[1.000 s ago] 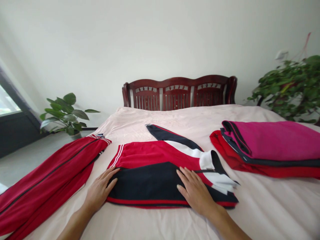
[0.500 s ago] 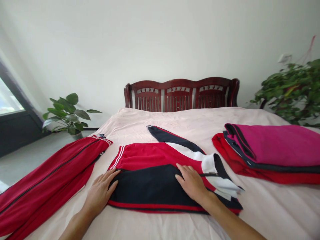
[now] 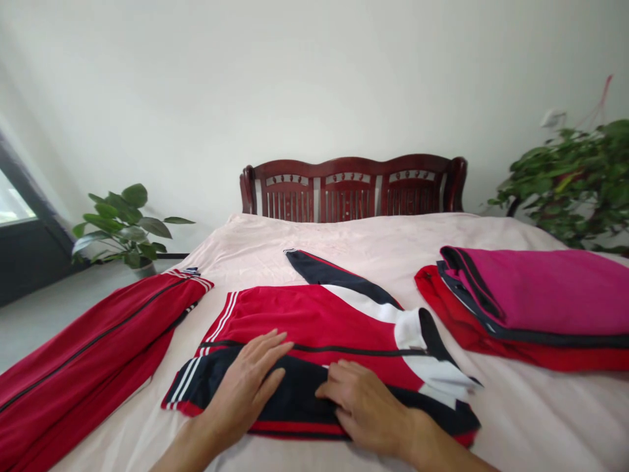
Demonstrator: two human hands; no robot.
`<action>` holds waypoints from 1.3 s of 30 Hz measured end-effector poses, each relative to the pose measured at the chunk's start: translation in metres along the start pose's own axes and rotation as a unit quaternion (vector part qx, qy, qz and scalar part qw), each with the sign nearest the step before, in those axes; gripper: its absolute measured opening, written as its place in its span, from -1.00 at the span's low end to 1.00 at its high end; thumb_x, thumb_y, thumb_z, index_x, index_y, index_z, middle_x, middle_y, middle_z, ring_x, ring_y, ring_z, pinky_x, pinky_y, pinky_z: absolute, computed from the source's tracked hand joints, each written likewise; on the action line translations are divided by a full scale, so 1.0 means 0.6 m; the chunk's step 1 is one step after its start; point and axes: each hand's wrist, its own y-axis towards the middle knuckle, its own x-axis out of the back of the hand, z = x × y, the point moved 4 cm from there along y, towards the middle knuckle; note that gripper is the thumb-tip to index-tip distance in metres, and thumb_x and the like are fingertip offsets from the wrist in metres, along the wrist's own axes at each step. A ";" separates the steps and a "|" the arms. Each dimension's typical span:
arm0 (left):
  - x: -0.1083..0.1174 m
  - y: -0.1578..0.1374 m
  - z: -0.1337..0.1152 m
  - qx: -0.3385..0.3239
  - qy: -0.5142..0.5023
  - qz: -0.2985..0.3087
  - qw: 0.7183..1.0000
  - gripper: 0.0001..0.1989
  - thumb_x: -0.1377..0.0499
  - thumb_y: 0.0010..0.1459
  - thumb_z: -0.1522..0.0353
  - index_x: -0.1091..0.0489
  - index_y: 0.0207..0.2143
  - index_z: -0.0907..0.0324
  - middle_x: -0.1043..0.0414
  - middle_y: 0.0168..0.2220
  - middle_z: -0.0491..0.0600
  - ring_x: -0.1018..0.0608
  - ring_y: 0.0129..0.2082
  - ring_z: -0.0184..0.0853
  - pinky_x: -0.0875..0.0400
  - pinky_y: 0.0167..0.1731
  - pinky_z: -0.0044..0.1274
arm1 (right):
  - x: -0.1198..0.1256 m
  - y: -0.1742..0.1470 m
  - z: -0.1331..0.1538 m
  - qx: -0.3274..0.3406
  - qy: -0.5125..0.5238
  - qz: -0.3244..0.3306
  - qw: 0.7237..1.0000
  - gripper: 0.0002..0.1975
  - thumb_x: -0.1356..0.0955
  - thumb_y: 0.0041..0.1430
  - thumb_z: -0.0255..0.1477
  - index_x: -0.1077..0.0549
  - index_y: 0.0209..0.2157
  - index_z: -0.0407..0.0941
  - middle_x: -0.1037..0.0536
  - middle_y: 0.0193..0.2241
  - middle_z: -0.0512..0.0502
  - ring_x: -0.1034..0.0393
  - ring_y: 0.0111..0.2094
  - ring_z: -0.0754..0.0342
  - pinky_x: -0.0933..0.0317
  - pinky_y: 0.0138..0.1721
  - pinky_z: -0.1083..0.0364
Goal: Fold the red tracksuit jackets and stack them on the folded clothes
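A red, navy and white zip-up jacket [image 3: 314, 313] lies spread on the bed, its white collar to the right and its striped hem to the left. The near navy sleeve [image 3: 295, 387] runs along the front, with its striped cuff at the left; the other sleeve points away toward the headboard. My left hand [image 3: 240, 387] rests on the near sleeve, fingers stretched out. Farther right, my right hand [image 3: 368, 403] has its fingers curled around fabric of the same sleeve, its fingertips partly hidden.
Red trousers [image 3: 113, 341] with a dark side line lie at the left of the bed. Folded clothes, magenta [image 3: 555, 288] on top, are stacked at the right. A wooden headboard [image 3: 351, 187] stands behind, with potted plants [image 3: 125, 219] on both sides.
The near sleeve has shifted toward me, baring its cuff and more of the jacket's zip. My left hand has moved right; my right hand has moved left and nearer, its fingers now curled.
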 end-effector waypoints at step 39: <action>-0.117 0.183 0.085 0.060 -0.073 0.108 0.990 -0.66 -0.03 0.29 0.19 -0.43 0.02 0.07 -0.45 -0.04 0.02 -0.47 -0.01 -0.22 -0.34 0.02 -0.40 | 0.016 0.216 -0.365 -0.277 -0.199 -0.067 0.938 -0.55 -0.13 0.37 -0.25 -0.34 0.18 -0.04 -0.36 0.20 -0.17 -0.17 0.21 -0.04 0.03 0.19 0.01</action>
